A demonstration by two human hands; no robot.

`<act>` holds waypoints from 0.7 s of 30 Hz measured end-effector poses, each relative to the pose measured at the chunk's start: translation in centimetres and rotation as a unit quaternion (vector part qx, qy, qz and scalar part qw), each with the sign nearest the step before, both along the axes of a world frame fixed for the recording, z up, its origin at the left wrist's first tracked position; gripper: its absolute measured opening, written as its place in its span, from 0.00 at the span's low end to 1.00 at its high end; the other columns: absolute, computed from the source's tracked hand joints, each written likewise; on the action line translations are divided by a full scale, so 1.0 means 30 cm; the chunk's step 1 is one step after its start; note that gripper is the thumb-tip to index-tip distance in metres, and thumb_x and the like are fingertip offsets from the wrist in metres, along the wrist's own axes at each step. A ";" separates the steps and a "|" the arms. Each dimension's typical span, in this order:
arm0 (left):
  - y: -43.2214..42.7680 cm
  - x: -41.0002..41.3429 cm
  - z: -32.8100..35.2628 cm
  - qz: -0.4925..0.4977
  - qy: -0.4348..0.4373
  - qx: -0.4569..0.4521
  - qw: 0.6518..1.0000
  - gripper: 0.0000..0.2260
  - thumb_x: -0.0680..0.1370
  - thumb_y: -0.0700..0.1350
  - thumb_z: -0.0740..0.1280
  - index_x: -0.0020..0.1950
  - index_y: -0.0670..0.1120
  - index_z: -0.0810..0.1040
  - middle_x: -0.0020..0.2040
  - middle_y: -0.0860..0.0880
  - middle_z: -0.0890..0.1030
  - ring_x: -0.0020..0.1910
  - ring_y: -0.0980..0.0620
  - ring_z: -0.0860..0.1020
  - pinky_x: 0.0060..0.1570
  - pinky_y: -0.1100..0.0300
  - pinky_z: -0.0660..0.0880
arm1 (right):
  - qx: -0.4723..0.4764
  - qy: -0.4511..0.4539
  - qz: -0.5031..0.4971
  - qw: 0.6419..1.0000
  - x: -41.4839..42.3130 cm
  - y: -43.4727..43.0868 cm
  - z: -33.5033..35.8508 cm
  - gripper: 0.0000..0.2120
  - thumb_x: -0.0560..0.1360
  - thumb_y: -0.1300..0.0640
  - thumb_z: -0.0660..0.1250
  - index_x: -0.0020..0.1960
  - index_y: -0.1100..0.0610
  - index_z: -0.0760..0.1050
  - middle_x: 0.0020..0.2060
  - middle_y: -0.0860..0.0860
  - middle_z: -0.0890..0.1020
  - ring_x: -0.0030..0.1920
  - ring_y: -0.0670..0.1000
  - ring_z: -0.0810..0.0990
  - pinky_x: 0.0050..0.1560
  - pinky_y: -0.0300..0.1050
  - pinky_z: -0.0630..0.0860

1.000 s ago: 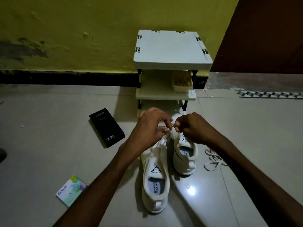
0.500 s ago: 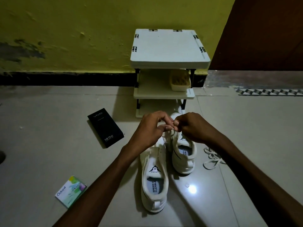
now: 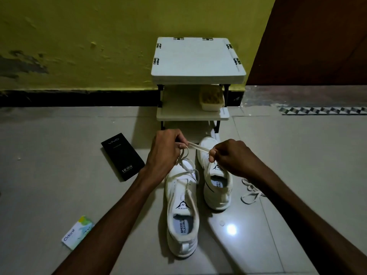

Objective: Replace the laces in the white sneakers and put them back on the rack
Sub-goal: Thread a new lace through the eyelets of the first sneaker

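Two white sneakers stand side by side on the floor, toes toward the rack (image 3: 196, 62). The left sneaker (image 3: 181, 207) lies nearer, its tongue marked SPEED and its insole printed. A white lace (image 3: 198, 147) runs loosely through its front eyelets and rises to a taut flat stretch pinched between the left hand (image 3: 165, 153) and the right hand (image 3: 230, 157). The right sneaker (image 3: 216, 179) sits farther forward, its toe just before the rack's lowest shelf. A loose lace (image 3: 251, 192) lies tangled on the floor right of it. The rack is white with black posts and three shelves, standing against the wall.
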State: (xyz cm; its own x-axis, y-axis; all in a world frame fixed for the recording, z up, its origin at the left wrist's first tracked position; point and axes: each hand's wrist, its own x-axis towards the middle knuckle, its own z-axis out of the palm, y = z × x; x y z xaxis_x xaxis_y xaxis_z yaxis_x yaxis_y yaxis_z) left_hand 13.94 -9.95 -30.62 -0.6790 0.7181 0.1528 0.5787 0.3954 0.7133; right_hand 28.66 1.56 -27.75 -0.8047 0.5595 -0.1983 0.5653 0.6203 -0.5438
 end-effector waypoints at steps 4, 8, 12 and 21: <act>0.003 0.012 -0.005 0.002 -0.001 -0.003 1.000 0.09 0.76 0.35 0.70 0.39 0.47 0.79 0.38 0.52 0.82 0.39 0.57 0.81 0.38 0.72 0.76 | 0.047 -0.012 -0.010 0.999 -0.001 -0.010 0.005 0.14 0.79 0.53 0.64 0.37 0.48 0.83 0.33 0.48 0.82 0.37 0.49 0.79 0.42 0.45 0.74; -0.003 -0.001 0.004 0.019 0.022 0.009 1.000 0.07 0.73 0.39 0.73 0.38 0.50 0.80 0.42 0.56 0.77 0.41 0.61 0.75 0.37 0.73 0.69 | 0.085 -0.148 0.082 0.982 0.015 -0.012 0.019 0.06 0.73 0.51 0.71 0.46 0.52 0.85 0.42 0.52 0.85 0.42 0.51 0.83 0.48 0.47 0.81; -0.022 -0.023 0.040 -0.027 -0.050 0.027 0.998 0.10 0.73 0.39 0.73 0.37 0.54 0.79 0.37 0.58 0.80 0.39 0.64 0.78 0.39 0.72 0.69 | -0.007 -0.411 0.264 0.872 0.042 -0.036 0.030 0.11 0.75 0.53 0.70 0.52 0.59 0.84 0.49 0.53 0.86 0.42 0.47 0.80 0.45 0.39 0.76; -0.050 0.039 0.170 -0.077 -0.051 0.068 0.993 0.06 0.74 0.39 0.72 0.41 0.51 0.82 0.38 0.56 0.83 0.40 0.63 0.80 0.40 0.72 0.74 | -0.272 0.121 0.092 0.950 -0.012 -0.027 0.051 0.10 0.79 0.56 0.66 0.59 0.55 0.78 0.49 0.51 0.85 0.35 0.47 0.82 0.31 0.38 0.74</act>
